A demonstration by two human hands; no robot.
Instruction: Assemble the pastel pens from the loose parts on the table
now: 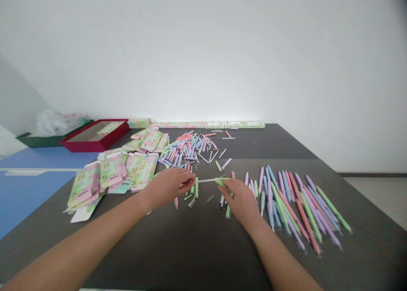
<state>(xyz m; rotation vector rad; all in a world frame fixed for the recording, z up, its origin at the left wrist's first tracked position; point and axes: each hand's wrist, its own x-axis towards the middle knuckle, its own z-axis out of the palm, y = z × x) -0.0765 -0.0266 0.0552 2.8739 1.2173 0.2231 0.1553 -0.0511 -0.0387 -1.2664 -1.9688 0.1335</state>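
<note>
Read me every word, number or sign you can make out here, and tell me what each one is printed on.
"5": printed large on the flattened green-and-pink cardboard boxes.
The smaller print on those boxes is too blurred to read.
No writing can be read on the pastel pens.

A smooth white plastic tube [205, 180] is pinched by the left hand [167, 188] and the right hand [240, 202], and a matt green plastic pen barrel [222, 182] lies in the right. Matt pastel plastic pens [292, 210] lie right of that hand; printed paperboard cartons [140, 170] lie left of the other, on a matt dark tabletop [178, 248].
</note>
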